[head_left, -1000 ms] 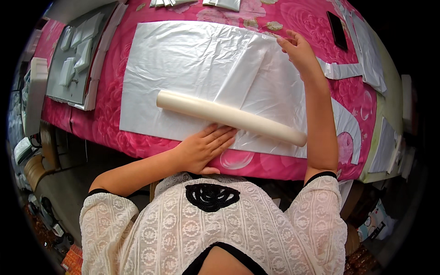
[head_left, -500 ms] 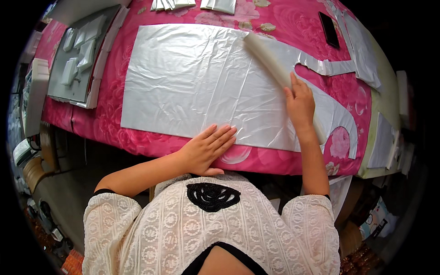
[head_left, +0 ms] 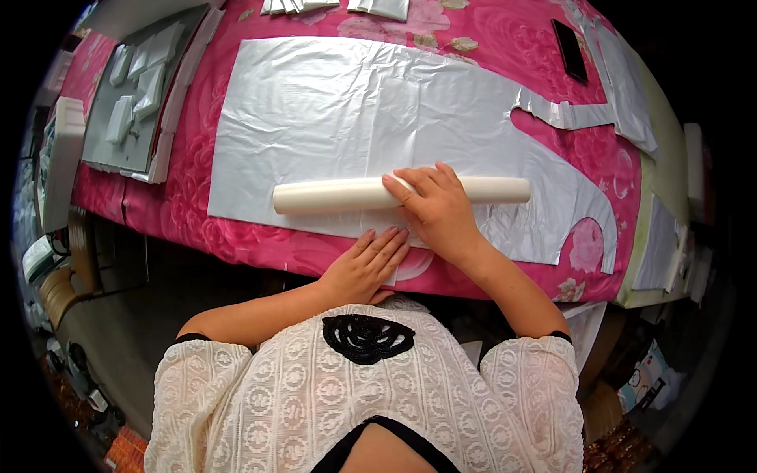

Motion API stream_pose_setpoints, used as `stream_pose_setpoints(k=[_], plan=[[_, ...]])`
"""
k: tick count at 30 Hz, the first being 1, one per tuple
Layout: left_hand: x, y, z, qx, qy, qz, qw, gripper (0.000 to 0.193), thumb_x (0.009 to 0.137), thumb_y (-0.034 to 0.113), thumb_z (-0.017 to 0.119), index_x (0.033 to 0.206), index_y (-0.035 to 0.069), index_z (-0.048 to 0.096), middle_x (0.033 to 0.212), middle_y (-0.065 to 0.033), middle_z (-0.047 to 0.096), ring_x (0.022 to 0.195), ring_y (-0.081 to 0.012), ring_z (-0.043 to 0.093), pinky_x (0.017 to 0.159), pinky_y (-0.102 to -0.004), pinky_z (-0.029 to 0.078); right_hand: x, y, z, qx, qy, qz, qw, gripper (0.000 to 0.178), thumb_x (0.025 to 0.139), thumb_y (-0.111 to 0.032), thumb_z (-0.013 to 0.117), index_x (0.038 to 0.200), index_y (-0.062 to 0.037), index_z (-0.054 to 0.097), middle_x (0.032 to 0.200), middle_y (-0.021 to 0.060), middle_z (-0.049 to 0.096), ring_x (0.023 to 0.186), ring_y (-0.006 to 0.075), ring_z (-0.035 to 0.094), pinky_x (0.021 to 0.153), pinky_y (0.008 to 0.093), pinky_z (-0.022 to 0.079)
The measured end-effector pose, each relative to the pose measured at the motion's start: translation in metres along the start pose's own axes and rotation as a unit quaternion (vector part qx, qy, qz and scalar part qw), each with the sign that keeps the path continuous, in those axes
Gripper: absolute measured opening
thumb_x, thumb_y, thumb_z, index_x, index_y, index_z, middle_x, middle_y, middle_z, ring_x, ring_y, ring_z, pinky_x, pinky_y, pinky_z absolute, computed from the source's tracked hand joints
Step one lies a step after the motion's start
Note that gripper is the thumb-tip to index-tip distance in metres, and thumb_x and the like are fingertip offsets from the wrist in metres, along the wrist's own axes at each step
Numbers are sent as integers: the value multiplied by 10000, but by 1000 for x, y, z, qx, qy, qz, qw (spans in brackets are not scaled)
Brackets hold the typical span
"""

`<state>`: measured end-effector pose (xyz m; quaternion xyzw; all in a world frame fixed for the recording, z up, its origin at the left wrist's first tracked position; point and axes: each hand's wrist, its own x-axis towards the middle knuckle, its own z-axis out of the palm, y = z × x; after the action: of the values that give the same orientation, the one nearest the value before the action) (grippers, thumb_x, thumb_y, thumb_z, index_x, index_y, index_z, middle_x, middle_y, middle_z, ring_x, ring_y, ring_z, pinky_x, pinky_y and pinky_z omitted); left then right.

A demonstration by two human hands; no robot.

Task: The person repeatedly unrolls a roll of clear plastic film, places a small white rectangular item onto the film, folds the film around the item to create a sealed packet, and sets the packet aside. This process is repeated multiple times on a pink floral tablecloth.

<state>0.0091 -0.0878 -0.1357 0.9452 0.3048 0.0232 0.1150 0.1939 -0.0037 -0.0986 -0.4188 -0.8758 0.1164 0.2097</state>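
A silvery-white plastic apron (head_left: 315, 110) lies spread on the table, its cut-out curves and strap ends toward the right. My right hand (head_left: 438, 206) is closed over the middle of a smooth white tube (head_left: 331, 195), which runs nearly level from left to right across the apron's near half. Close by, my left hand (head_left: 369, 263) rests flat with fingers stretched out, its fingertips on the apron's near edge. Faint creases run through the film around the tube.
A pink flowered cloth (head_left: 197, 158) covers the table. At the left, small folded white packets (head_left: 150, 91) lie on a grey board (head_left: 95, 150). More folded silvery packets (head_left: 378, 8) sit at the far edge. A black phone (head_left: 569, 51) and another silvery sheet (head_left: 627, 94) lie at the right.
My right hand has swept the tube left and nearer, turning it from a steep slant to nearly level. My left hand stays at the near edge, shifted slightly nearer to me.
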Motion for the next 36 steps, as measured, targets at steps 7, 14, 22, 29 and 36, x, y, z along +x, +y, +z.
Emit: stream_pose_setpoints(k=[7,14,22,29,36], plan=[[-1,0,10,33,54,8,998,699,763,295,554,1352,-21,353,1457,-174,294,1362,-291,272,1099,-462,192,92,79,11,-47,76,3,996,393,790,-121,632,1178,-171,599,1103,32,608,1036,226,544,1012,456,328],[-16,-36,-17,-145,49,109,982,535,831,231,557,1292,-7,426,1395,-141,390,1310,-269,355,1083,-421,285,105,83,5,-3,102,-7,995,430,749,-80,658,1172,-102,584,1227,100,533,1162,297,458,1034,418,324],[-25,-50,-25,-99,100,175,974,242,790,162,596,976,7,599,1144,-103,581,1100,-215,540,1010,-391,406,-3,5,1,157,-99,-86,979,469,641,24,604,1107,-13,572,1163,127,556,1109,315,498,943,394,426],[-19,-56,-29,-311,210,107,921,469,641,223,759,1031,35,579,1180,-106,573,1101,-223,553,968,-405,439,-11,0,19,122,-6,-43,992,376,652,7,629,1027,-16,619,1095,97,603,981,269,565,832,354,486],[7,-77,-38,-80,151,46,984,600,676,210,703,1215,35,508,1292,-109,507,1186,-237,493,1017,-408,373,-9,-4,20,160,43,13,986,302,673,-2,641,969,-58,655,982,70,636,900,247,585,777,341,499]])
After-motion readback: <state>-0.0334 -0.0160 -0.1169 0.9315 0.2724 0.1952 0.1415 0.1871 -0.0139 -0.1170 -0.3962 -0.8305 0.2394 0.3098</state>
